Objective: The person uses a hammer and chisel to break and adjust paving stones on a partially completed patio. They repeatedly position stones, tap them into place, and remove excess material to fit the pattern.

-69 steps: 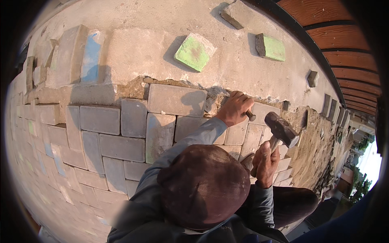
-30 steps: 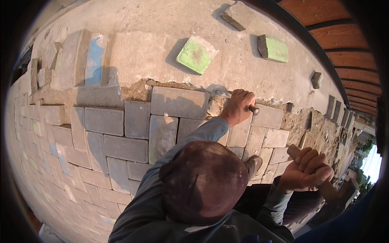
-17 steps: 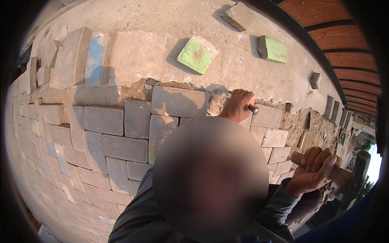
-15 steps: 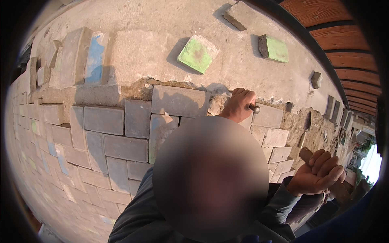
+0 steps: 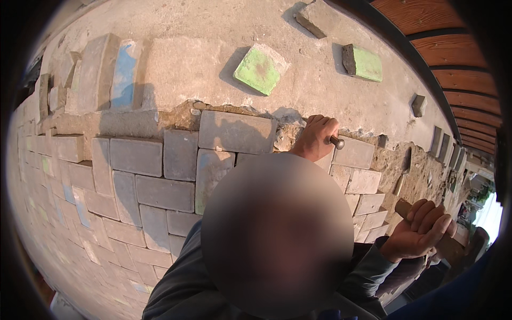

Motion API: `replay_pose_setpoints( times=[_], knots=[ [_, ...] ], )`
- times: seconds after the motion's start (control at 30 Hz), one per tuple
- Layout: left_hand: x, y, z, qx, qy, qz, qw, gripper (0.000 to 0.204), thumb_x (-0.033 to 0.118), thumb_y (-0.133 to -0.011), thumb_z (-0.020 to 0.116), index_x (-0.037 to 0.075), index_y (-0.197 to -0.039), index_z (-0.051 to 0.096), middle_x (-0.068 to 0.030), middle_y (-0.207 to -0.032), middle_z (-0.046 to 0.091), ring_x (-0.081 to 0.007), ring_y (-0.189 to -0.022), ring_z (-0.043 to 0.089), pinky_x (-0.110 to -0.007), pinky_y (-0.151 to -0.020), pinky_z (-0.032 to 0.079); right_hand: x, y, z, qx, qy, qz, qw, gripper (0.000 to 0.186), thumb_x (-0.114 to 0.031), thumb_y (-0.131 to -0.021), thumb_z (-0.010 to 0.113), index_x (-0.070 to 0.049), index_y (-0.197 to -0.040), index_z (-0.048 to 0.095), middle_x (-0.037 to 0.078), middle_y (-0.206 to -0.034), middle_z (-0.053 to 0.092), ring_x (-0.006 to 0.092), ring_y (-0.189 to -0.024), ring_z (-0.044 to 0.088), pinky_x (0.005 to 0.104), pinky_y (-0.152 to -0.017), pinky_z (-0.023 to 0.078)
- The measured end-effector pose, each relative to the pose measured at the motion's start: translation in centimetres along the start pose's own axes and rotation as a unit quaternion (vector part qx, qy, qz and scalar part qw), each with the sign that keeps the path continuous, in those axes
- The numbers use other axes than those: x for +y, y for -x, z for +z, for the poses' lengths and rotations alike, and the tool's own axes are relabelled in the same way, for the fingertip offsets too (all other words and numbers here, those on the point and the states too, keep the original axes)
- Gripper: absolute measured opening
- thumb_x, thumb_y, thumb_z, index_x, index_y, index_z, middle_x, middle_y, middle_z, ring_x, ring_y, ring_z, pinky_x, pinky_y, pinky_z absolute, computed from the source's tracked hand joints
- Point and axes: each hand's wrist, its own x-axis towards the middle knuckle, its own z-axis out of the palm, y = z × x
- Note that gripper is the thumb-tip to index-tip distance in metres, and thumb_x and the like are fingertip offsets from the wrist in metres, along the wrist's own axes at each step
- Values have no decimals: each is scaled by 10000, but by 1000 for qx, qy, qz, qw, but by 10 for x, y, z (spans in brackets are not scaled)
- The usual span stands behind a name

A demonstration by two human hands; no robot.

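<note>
My left hand [image 5: 316, 137] is closed around a metal chisel [image 5: 337, 142]; its rounded end sticks out beside the thumb side of the fist. This fist is at the broken edge of the concrete [image 5: 186, 58], by a rough chunk [image 5: 288, 133] and the laid paving blocks [image 5: 234, 130]. Lower right, my right hand [image 5: 418, 232] is raised and wrapped round a thick wooden handle [image 5: 404, 208]. What the handle's far end carries I cannot make out. A round blurred patch hides my left forearm and the ground in the middle.
Two loose green-painted blocks [image 5: 260, 70] [image 5: 362, 63] and a grey one [image 5: 311, 20] lie on the concrete beyond my hands. More blocks [image 5: 98, 72] stand at the left. A trowel-like tool [image 5: 404, 170] lies in the dirt strip at right. Slatted wood [image 5: 456, 50] borders the upper right.
My right hand and the wooden handle have dropped slightly. My left hand keeps its grip on the chisel in nearly the same place.
</note>
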Motion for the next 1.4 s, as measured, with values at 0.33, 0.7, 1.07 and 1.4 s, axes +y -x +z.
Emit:
replay_pose_setpoints(
  times=[0.33,0.7,1.07,1.4],
  knots=[
    [2,2,2,1,-36,20,999,229,-36,-726,663,109,-846,532,-61,-807,599,-324,-856,587,-435,-860,426,69,90,-41,-199,148,449,859,258,-154,-960,728,-91,-841,507,-32,-610,487,53,-483,409,259,-438,322],
    [4,-2,-1,-29,-15,-26,999,223,-39,-746,664,100,-864,536,-88,-831,599,-333,-887,580,-447,-867,416,75,94,1,-177,147,378,897,236,-85,-988,626,-105,-830,452,-33,-610,484,51,-524,437,239,-480,366],
    [3,-1,-2,-17,-3,-23,1000,230,-38,-726,664,94,-863,536,-80,-817,588,-333,-892,576,-455,-871,417,-1,-2,14,57,-60,8,997,301,-186,-1086,454,-158,-800,365,-50,-562,246,51,-439,214,243,-426,273],
    [5,2,2,-8,-37,-41,998,247,-45,-718,673,91,-881,547,-97,-849,601,-351,-915,575,-449,-873,424,73,84,-57,-161,92,435,881,207,-124,-960,701,-100,-874,514,-41,-610,459,41,-456,361,240,-413,260]
  ],
)
